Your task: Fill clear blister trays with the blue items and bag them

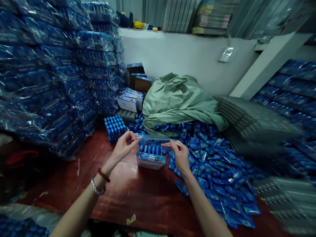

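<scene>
A clear plastic bag is stretched between my two hands, around or over a box with blue-capped bottles standing in it. My left hand, with a red bracelet and a silver one on its wrist, pinches the bag's left edge. At the right edge, my right hand pinches the film between thumb and fingers. The box rests on the reddish table, its printed blue edge towards me.
Blue packets are heaped on the right, partly under a green cloth. Bottles stand in a block behind my left hand. Wrapped stacks rise at left. Clear trays lie at lower right.
</scene>
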The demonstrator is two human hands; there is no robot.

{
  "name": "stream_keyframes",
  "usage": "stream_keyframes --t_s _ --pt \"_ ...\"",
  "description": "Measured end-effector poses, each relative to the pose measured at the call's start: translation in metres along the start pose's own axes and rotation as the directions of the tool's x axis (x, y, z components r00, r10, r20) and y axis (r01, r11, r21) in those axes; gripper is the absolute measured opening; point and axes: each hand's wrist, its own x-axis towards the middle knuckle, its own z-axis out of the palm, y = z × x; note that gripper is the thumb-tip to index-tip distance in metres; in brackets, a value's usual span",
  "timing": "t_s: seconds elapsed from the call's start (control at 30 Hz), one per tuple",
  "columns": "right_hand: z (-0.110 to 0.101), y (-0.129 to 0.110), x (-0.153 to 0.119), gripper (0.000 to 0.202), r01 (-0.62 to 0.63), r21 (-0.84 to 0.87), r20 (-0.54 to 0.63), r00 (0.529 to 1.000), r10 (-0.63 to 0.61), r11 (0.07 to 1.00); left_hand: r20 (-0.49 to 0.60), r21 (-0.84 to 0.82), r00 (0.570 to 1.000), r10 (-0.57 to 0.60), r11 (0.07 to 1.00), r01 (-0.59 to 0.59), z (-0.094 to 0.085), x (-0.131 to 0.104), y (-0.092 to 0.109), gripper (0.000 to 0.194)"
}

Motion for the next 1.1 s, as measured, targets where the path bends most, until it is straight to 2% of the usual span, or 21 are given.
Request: stream_keyframes --t_s 0.07,0.13,0.2,0.3,0.4,0.47,0.5,0.53,0.57,0.6,0.63,0.67,0.7,0.77,0.9,1.0,1.1 --pt "0.007 0.005 0.01 0.028 -0.065 0.137 -0.027 0.997 0.069 0.988 -0.127 -0.146 0.991 -0.046 0.989 0.028 0.014 0.005 -0.019 0.031" --pt "0.012 0.008 0.017 0.029 -0.103 0.219 -0.054 0.992 0.118 0.97 -0.158 -0.269 0.98 -0.123 0.96 0.077 0.027 0.009 -0.033 0.035" --pt "0.015 0.011 0.022 0.03 -0.13 0.251 -0.071 0.986 0.152 0.959 -0.146 -0.363 0.973 -0.18 0.924 0.117 0.035 0.012 -0.041 0.032" --pt "0.015 0.014 0.029 0.03 -0.127 0.232 -0.113 0.981 0.157 0.964 -0.123 -0.439 0.971 -0.203 0.889 0.13 0.037 0.017 -0.041 0.031" --pt "0.01 0.015 0.037 0.03 -0.091 0.129 -0.163 0.98 0.111 0.987 -0.072 -0.448 0.98 -0.186 0.884 0.135 0.033 0.019 -0.031 0.033" --pt "0.008 0.011 0.042 0.027 -0.038 -0.018 -0.213 0.977 0.033 0.999 -0.055 -0.443 0.985 -0.165 0.888 0.124 0.03 0.02 -0.024 0.035" --pt "0.007 0.008 0.043 0.024 0.021 -0.13 -0.252 0.966 -0.054 0.991 -0.05 -0.445 0.987 -0.155 0.888 0.117 0.03 0.02 -0.022 0.035" --pt "0.007 0.004 0.044 0.022 0.104 -0.269 -0.28 0.943 -0.181 0.957 -0.046 -0.451 0.988 -0.148 0.885 0.112 0.03 0.02 -0.021 0.036" --pt "0.009 -0.001 0.043 0.021 0.205 -0.425 -0.27 0.901 -0.34 0.881 -0.043 -0.46 0.988 -0.146 0.881 0.11 0.031 0.021 -0.02 0.036" --pt "0.012 -0.007 0.042 0.021 0.314 -0.574 -0.2 0.842 -0.501 0.756 -0.04 -0.469 0.988 -0.148 0.876 0.112 0.032 0.021 -0.02 0.036" --pt "0.016 -0.013 0.04 0.021 0.421 -0.686 -0.068 0.776 -0.627 0.594 -0.038 -0.477 0.988 -0.152 0.871 0.116 0.033 0.021 -0.021 0.036" --pt "0.022 -0.018 0.038 0.023 0.52 -0.741 0.1 0.711 -0.696 0.425 -0.04 -0.483 0.988 -0.152 0.868 0.114 0.035 0.022 -0.022 0.036" --pt "0.029 -0.023 0.036 0.025 0.606 -0.745 0.267 0.653 -0.709 0.279 -0.045 -0.487 0.988 -0.149 0.866 0.108 0.036 0.023 -0.024 0.036" --pt "0.045 -0.028 0.036 0.029 0.72 -0.687 0.504 0.567 -0.652 0.096 -0.053 -0.488 0.989 -0.137 0.868 0.094 0.036 0.025 -0.026 0.036" --pt "0.068 -0.031 0.048 0.025 0.794 -0.607 0.672 0.494 -0.552 -0.027 -0.046 -0.402 0.993 -0.111 0.912 0.083 0.031 0.026 -0.026 0.041" --pt "0.072 -0.037 0.056 0.019 0.841 -0.537 0.768 0.454 -0.453 -0.069 -0.035 -0.202 0.997 -0.066 0.978 0.057 0.023 0.023 -0.023 0.044" --pt "0.071 -0.043 0.058 0.018 0.864 -0.492 0.822 0.422 -0.383 -0.104 0.015 -0.072 0.999 -0.031 0.997 0.032 0.019 0.021 -0.02 0.046"
